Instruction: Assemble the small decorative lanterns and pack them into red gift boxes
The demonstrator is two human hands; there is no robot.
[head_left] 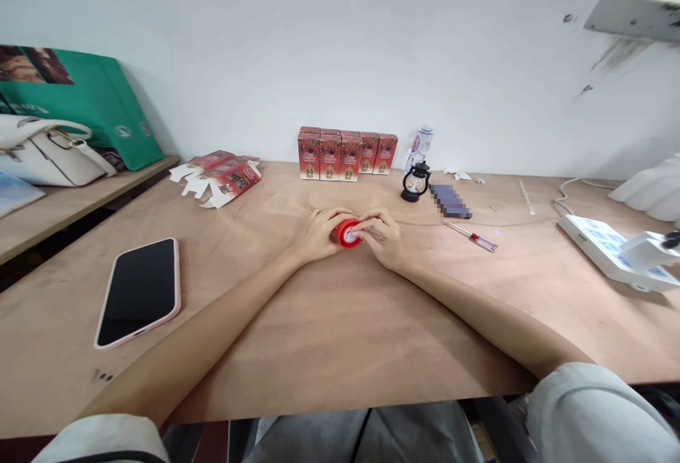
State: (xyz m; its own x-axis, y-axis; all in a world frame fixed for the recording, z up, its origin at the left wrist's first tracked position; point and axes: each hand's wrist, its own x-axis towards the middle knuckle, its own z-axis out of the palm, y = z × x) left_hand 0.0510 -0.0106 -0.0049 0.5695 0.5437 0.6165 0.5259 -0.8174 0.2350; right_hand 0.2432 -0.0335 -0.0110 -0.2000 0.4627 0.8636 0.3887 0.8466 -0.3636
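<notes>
My left hand [320,234] is closed round the side of a small red lantern [341,236], which is tipped so that its round red base faces me. A white disc [349,235] sits in the middle of that base. From the other side, my right hand [383,236] has its fingers bent and drawn together at the rim and the disc. Its fingertips partly cover the disc, and the lantern's body is mostly hidden. Beyond my right hand, a black lantern [416,183] with a clear globe stands upright. A screwdriver [472,235] with a red-and-clear handle lies nearby.
Red boxes [330,158] stand in rows by the wall; flattened cartons [228,183] lie left of them. A phone [139,293] lies at left, a blurred dark pack [450,201] and bottle [419,146] right of centre. A power strip [605,247] sits far right.
</notes>
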